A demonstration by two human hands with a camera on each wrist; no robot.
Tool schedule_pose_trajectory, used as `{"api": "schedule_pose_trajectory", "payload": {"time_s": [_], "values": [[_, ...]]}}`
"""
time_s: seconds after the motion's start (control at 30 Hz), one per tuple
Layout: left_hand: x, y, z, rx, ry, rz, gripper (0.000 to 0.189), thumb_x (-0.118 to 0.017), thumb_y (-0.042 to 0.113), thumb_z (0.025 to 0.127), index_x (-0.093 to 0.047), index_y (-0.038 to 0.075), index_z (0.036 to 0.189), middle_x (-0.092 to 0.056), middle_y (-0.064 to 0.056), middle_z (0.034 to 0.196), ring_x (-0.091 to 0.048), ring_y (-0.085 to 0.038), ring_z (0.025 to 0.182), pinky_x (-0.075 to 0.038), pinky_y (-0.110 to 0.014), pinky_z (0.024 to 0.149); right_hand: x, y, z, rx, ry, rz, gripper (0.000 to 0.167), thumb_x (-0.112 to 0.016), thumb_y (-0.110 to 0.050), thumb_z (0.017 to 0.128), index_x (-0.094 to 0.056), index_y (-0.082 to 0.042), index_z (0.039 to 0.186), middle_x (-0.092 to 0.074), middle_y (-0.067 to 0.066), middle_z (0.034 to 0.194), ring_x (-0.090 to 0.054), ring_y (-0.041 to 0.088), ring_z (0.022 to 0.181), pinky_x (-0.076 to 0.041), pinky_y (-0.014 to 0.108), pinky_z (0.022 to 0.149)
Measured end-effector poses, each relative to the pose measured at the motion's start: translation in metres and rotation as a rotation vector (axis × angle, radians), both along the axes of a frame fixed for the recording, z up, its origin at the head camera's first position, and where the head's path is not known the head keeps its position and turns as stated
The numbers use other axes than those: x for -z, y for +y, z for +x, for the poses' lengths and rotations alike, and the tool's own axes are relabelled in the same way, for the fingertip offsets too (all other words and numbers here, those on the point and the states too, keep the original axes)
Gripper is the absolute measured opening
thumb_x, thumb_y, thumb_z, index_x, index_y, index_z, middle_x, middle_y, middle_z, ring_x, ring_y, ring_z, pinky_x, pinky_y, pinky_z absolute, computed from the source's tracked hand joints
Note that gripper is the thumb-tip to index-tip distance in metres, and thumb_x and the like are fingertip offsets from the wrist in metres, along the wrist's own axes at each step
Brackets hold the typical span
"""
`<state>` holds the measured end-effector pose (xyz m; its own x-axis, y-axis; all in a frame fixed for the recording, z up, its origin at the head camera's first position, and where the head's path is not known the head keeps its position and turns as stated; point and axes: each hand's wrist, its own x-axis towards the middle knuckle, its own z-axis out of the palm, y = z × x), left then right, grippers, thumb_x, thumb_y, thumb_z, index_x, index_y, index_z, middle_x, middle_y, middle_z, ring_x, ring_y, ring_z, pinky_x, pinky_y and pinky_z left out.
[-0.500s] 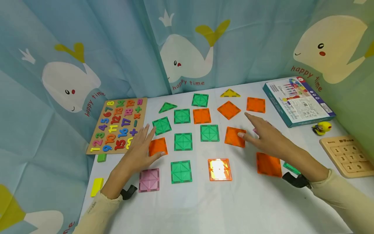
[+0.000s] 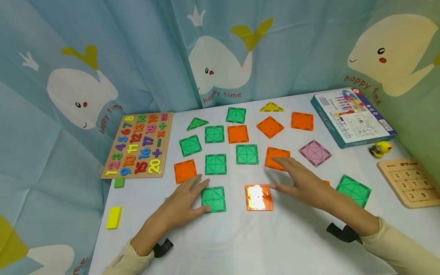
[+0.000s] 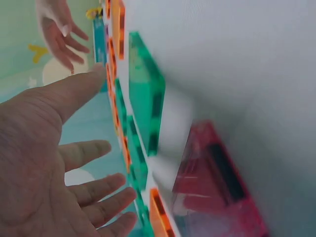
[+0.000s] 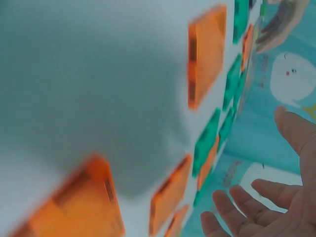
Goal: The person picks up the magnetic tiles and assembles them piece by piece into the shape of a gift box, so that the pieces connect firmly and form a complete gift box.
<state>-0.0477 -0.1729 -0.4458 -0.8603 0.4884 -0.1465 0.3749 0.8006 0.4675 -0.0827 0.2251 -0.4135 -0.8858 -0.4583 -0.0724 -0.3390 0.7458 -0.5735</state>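
My left hand hovers over the near left of the table, fingers spread and holding nothing. Its thumb and fingertips overlap the edge of a green square magnetic tile in the head view. A pink tile lies below this hand, mostly hidden from the head camera. My right hand hovers with loosely bent fingers and an empty palm. Between the hands lies a shiny orange tile, just left of the right thumb. An orange tile is partly covered by the right fingers. Another orange tile lies below that hand.
Several green and orange tiles lie flat behind the hands, with a yellow triangle tile. At left are a number board and a yellow block. At right stand a box, a duck toy and a wooden number board.
Both hands have come nearer the body; the left also moved right, over the pink and green tiles. The right hand uncovered a pink tile and now hides most of an orange one.
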Motion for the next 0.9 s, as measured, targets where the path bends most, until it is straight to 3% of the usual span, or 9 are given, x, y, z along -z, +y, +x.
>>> {"api": "schedule_pose_trajectory", "payload": {"time_s": [0.2, 0.43, 0.9], "values": [[0.003, 0.006, 0.007, 0.031, 0.010, -0.013, 0.078, -0.077, 0.049, 0.096, -0.046, 0.021, 0.161, -0.038, -0.012, 0.167, -0.039, -0.038, 0.152, -0.037, -0.059, 0.122, 0.021, -0.014, 0.015, -0.067, 0.008, 0.033, 0.078, -0.082, -0.041, 0.093, -0.048, -0.013, 0.157, -0.051, 0.016, 0.154, -0.053, 0.040, 0.138, -0.051, 0.059, 0.107], [0.007, 0.008, 0.009, 0.074, 0.041, -0.046, 0.066, -0.075, 0.043, 0.099, -0.054, 0.018, 0.156, -0.044, -0.012, 0.163, -0.044, -0.036, 0.149, -0.037, -0.057, 0.122, 0.039, -0.022, 0.027, -0.133, 0.064, 0.041, 0.069, -0.087, -0.032, 0.089, -0.060, -0.012, 0.149, -0.057, 0.014, 0.151, -0.056, 0.040, 0.137, -0.049, 0.065, 0.107], [0.012, 0.015, 0.008, 0.085, 0.059, -0.036, 0.059, -0.075, 0.036, 0.100, -0.058, 0.013, 0.152, -0.052, -0.011, 0.157, -0.049, -0.034, 0.145, -0.040, -0.055, 0.120, 0.042, -0.025, 0.030, -0.139, 0.167, 0.123, 0.063, -0.088, -0.034, 0.087, -0.068, -0.008, 0.140, -0.063, 0.011, 0.141, -0.054, 0.034, 0.133, -0.043, 0.059, 0.103]]}}
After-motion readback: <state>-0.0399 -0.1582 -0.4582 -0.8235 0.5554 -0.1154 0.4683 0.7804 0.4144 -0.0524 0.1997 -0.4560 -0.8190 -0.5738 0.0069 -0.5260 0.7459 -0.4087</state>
